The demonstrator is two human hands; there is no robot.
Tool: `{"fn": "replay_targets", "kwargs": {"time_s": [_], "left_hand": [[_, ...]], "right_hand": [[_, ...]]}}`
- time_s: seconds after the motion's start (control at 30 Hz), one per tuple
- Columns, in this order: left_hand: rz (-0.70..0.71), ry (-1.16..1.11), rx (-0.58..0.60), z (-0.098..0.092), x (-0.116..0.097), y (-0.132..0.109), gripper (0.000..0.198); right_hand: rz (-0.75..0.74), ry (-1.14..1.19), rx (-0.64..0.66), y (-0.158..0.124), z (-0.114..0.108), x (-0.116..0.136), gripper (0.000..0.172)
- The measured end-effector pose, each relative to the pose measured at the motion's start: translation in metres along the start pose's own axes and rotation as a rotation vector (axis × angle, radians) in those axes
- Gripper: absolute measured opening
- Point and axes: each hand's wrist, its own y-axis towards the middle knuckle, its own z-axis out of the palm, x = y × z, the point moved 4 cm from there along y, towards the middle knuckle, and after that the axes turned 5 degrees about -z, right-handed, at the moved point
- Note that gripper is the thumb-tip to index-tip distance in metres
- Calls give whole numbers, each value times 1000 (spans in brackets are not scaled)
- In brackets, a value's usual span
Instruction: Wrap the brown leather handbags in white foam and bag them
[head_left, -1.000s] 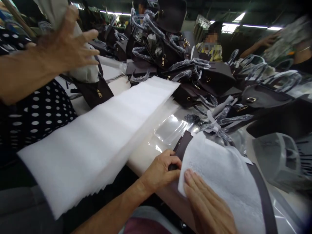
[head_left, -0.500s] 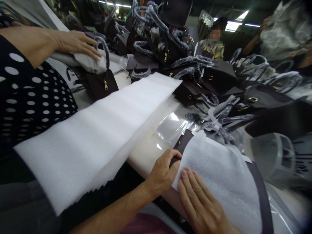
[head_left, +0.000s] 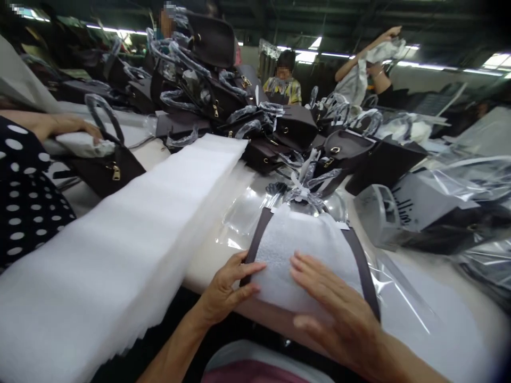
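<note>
A dark brown handbag (head_left: 361,266) lies in front of me, its front covered by a white foam sheet (head_left: 303,234). The bag's handles (head_left: 305,186) are wrapped in clear plastic and point away from me. My left hand (head_left: 227,287) grips the bag's lower left edge, with thumb and index finger over the foam. Over the right part of the sheet is my right hand (head_left: 335,303), fingers stretched out and thumb apart, holding nothing. Whether its fingertips touch the foam I cannot tell.
A thick stack of white foam sheets (head_left: 131,223) lies to my left. Brown handbags (head_left: 283,127) are piled behind. Clear plastic bags (head_left: 239,213) lie on the table. At left a co-worker's hand (head_left: 85,130) rests on a bag; other people stand farther back.
The view has swung right. My right hand has lifted from the sheet's left edge and moved right across it. My left hand stays at the bag's left edge with its fingers more spread.
</note>
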Motion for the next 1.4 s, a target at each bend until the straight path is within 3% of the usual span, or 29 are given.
{"fn": "replay_targets", "kwargs": {"time_s": [0.07,0.23,0.53,0.77,1.0,1.13,1.23,1.4], "left_hand": [[32,30,1,0,0,2,35],[72,176,-75,1,0,11,36],[149,199,-78,0,-1,18,36],[152,199,-30,2,-1,20,41],[132,210,-58,2,-2,19,35],[121,230,-69,3,3,17,36],[127,243,-76,2,4,16,37],[147,266,-84,0,4,15,34]], "right_hand": [[69,-133,-4,-17,-8,-9,55],[88,-286,34,-42,-1,-21,35],[15,-197,-63,-17,8,-2,33],[233,-116,-175,-8,14,-11,29],[397,-129,-250,-1,22,-14,26],[297,-122,-260,-15,17,-7,22],[163,-164,-184,-31,23,2,32],[135,-295,-131,-35,23,14,32]]}}
